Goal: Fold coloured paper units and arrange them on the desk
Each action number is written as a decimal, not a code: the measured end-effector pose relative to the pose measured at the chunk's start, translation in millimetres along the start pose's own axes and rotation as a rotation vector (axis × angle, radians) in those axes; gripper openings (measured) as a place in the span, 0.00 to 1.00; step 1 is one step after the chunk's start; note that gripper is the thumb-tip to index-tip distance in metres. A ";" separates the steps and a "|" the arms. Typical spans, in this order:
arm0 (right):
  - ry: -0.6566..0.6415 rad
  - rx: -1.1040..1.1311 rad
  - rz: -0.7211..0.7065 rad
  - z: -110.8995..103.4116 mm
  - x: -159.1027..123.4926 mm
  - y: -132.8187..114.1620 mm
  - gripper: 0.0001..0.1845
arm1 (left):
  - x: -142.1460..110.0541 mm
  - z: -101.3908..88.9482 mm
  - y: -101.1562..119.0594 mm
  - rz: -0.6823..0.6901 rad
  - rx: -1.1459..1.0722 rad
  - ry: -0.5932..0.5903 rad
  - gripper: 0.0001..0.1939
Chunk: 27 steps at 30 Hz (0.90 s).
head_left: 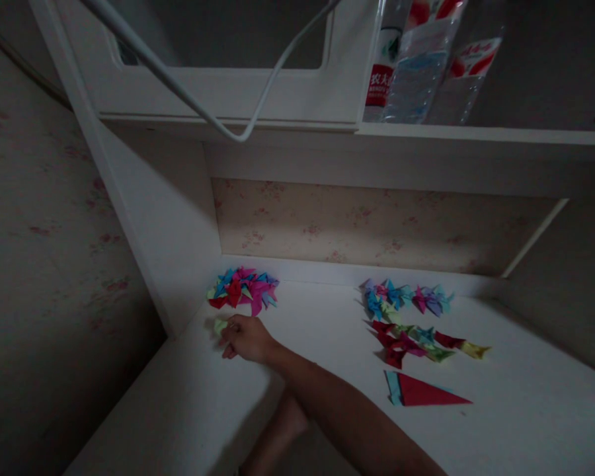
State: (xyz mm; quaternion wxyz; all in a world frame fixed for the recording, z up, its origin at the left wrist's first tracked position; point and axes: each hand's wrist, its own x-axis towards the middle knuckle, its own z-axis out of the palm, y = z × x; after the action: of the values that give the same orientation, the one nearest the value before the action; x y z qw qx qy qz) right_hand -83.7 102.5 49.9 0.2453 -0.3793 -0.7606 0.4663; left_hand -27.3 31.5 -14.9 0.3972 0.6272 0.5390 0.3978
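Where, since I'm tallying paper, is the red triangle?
The red paper triangle lies in the head view's lower right, on the white tabletop, with a light-blue paper piece at its left end.

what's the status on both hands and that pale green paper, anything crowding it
Right hand at pale green paper, grip unclear. Left hand mostly hidden by right forearm. Colourful paper pile just beyond the pale green paper.
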 end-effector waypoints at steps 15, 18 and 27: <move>0.577 0.335 0.093 -97.2 -211.5 99.8 0.11 | -6.2 -6.0 12.7 -0.024 -0.082 -0.013 0.20; 0.602 0.246 0.071 -94.1 -222.6 109.3 0.10 | -8.3 -6.2 14.8 -0.007 -0.120 -0.040 0.21; 0.560 0.184 -0.064 -100.2 -223.7 106.8 0.10 | -10.0 -5.7 9.5 0.038 -0.126 -0.051 0.17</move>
State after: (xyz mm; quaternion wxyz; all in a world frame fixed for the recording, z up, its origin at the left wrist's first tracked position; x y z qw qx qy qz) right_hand 158.7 4.4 -5.5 0.4933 -0.4453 -0.6294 0.4027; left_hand -30.2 21.0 -4.7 0.4419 0.6210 0.4905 0.4225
